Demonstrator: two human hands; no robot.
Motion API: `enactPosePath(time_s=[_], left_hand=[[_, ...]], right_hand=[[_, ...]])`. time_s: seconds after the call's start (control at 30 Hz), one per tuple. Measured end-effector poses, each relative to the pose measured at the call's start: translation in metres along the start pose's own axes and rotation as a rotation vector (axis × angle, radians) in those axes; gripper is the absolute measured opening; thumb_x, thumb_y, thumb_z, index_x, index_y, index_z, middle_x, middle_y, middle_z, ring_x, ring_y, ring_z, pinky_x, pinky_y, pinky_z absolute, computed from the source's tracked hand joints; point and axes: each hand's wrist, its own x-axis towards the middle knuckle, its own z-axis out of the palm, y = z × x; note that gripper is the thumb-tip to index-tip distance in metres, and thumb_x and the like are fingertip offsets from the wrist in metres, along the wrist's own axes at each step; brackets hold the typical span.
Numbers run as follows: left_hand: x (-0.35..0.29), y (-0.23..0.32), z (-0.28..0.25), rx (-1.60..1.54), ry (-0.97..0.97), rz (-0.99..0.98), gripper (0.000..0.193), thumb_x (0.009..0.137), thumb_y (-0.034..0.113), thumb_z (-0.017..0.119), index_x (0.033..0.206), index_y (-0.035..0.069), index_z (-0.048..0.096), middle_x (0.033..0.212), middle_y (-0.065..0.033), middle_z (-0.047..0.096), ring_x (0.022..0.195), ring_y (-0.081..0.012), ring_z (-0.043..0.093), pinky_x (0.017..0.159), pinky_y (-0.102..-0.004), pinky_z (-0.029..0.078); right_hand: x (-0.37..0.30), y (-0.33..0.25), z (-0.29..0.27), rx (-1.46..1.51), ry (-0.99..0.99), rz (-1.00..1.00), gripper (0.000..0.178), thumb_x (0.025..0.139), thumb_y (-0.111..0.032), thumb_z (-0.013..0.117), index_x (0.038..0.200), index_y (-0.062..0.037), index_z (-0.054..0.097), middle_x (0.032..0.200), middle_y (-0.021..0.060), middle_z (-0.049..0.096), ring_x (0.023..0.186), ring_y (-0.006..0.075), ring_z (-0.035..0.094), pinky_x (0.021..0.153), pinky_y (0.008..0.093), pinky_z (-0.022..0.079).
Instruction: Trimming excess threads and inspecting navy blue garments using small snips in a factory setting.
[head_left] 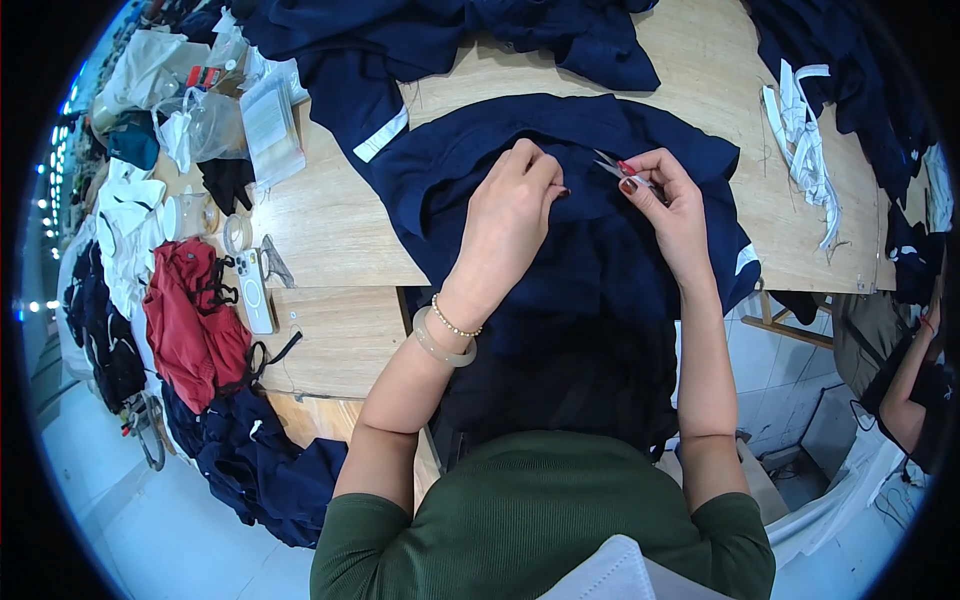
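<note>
A navy blue garment [590, 225] lies over the table edge and hangs down in front of me. Above its middle, my left hand [518, 205] is closed in a pinch, knuckles up. Whatever its fingertips hold, if anything, is hidden or too thin to make out. To its right, my right hand [668, 195] grips a pair of small thread snips [606, 163], whose pointed metal blades face left toward my left hand. A gap separates the blades from my left fingers. White strips show on the garment's sleeve end at the left and on its right edge.
More navy garments [480, 40] cover the far side of the wooden table [330, 240]. White fabric strips [805, 150] lie at right. Leftward are a phone [254, 290], a tape roll [237, 233], a red cloth bag [195, 320] and plastic bags [205, 120]. Another person's arm [915, 370] shows far right.
</note>
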Motion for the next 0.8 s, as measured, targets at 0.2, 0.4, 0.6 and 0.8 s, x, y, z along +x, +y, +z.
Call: enactPosePath(time_s=[0.2,0.4,0.6,0.8], left_hand=[[0.001,-0.001,-0.001,-0.092,0.005,-0.112,0.008,0.086,0.001,0.062,0.087,-0.001,0.055,0.079,-0.0146,0.058,0.070,-0.0313,0.059,0.063,-0.0325,0.047],[0.003,-0.003,-0.002,-0.180,-0.041,-0.232,0.008,0.088,0.003,0.061,0.085,-0.001,0.055,0.081,-0.0162,0.060,0.074,-0.0346,0.061,0.066,-0.0391,0.049],[0.005,-0.005,-0.001,-0.208,-0.035,-0.271,0.008,0.087,0.003,0.061,0.085,-0.002,0.056,0.081,-0.0172,0.061,0.074,-0.0360,0.062,0.065,-0.0394,0.048],[0.005,-0.008,0.000,-0.219,-0.028,-0.260,0.007,0.087,0.002,0.062,0.087,-0.003,0.057,0.077,-0.0143,0.060,0.068,-0.0274,0.058,0.062,-0.0337,0.046]], right_hand=[[-0.001,0.002,-0.003,-0.100,-0.023,0.015,0.019,0.086,-0.012,0.071,0.099,-0.0012,0.061,0.084,0.0004,0.064,0.078,0.0039,0.057,0.072,0.0199,0.045],[-0.001,-0.009,0.001,-0.483,-0.048,-0.166,0.012,0.081,-0.012,0.073,0.086,-0.0037,0.067,0.073,0.0027,0.060,0.065,0.0111,0.054,0.059,0.0240,0.041],[0.005,-0.021,0.004,-0.652,-0.023,-0.246,0.017,0.076,-0.017,0.077,0.085,-0.0057,0.068,0.070,0.0039,0.056,0.062,0.0152,0.050,0.055,0.0273,0.040],[0.009,-0.026,0.007,-0.730,-0.073,-0.290,0.021,0.074,-0.021,0.078,0.084,-0.0059,0.068,0.068,0.0028,0.056,0.064,0.0155,0.051,0.054,0.0290,0.040]])
